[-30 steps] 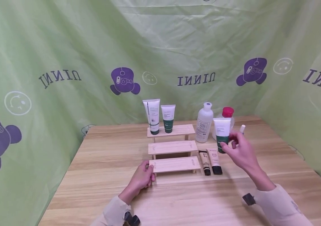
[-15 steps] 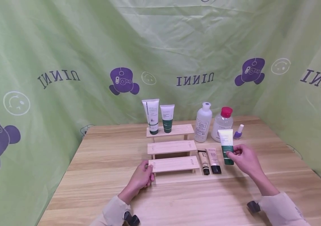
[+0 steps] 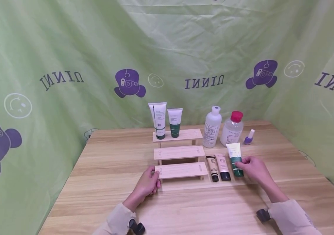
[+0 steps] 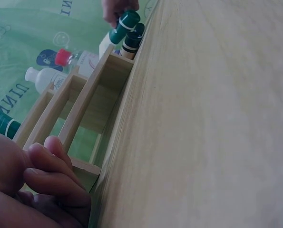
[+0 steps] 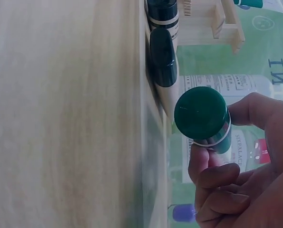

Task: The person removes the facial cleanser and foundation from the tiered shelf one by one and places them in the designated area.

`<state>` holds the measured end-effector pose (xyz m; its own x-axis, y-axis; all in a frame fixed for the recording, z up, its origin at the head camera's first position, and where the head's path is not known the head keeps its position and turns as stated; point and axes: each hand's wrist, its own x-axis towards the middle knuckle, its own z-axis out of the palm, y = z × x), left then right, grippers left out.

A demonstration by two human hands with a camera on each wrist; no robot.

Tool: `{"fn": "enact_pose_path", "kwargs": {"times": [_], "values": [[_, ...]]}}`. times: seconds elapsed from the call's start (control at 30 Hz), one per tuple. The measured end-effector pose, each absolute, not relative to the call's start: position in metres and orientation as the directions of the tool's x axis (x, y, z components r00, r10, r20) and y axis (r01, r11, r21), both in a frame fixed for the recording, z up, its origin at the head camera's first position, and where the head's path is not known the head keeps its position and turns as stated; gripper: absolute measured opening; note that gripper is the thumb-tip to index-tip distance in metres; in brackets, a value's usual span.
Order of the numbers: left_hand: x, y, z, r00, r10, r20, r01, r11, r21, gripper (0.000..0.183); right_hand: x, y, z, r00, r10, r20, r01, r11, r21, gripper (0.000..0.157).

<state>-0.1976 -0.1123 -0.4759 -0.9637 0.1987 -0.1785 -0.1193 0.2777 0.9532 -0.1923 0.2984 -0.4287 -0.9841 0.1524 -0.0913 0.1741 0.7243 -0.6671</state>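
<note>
My right hand (image 3: pixel 255 168) pinches a white squeeze tube with a green cap (image 3: pixel 235 160) between thumb and fingers, cap end toward me. In the right wrist view the round green cap (image 5: pixel 200 113) faces the camera, tilted over the table. Just left of it lie a pink BB cream tube (image 3: pixel 222 166) and a slim beige tube with a black cap (image 3: pixel 212 168). My left hand (image 3: pixel 147 182) grips the left end of the lowest tier of a wooden step shelf (image 3: pixel 181 170), thumb at its edge. In the left wrist view its fingers (image 4: pixel 55 178) curl beside the shelf end.
Two white-and-green tubes, one large (image 3: pixel 158 120) and one small (image 3: pixel 174 122), stand on the top tier. Behind the held tube are a white bottle (image 3: pixel 212 127), a clear bottle with a red cap (image 3: pixel 231 130) and purple nail polish (image 3: pixel 248 137). A green curtain (image 3: pixel 167 58) surrounds the table.
My right hand has brought the tube down and toward me, to the right of the BB cream, tilting it back from upright. The left hand stays at the shelf.
</note>
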Motion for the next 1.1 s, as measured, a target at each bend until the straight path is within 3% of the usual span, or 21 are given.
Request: {"fn": "enact_pose_path", "kwargs": {"times": [0.37,0.73,0.97,1.1], "values": [[-0.197,-0.1127,-0.4735,-0.964,0.197,-0.179,-0.119,0.281,0.952,0.046,-0.192,0.2994,-0.4337,-0.976,0.154,-0.155,0.218,0.727,-0.651,0.042],[-0.1965,-0.1133,-0.4758,-0.965,0.204,-0.163,-0.1,0.285,0.953,0.044,-0.1924,0.3003,-0.4344,-0.978,0.153,-0.142,0.208,0.764,-0.611,0.046],[-0.1975,-0.1117,-0.4762,-0.968,0.192,-0.162,-0.099,0.302,0.948,0.043,-0.1925,0.3021,-0.4367,-0.984,0.174,-0.046,0.165,0.767,-0.62,0.023],[-0.198,-0.1115,-0.4765,-0.969,0.19,-0.16,-0.097,0.307,0.947,0.042,-0.1918,0.3012,-0.4358,-0.986,0.16,-0.044,0.154,0.785,-0.6,0.025]]}}
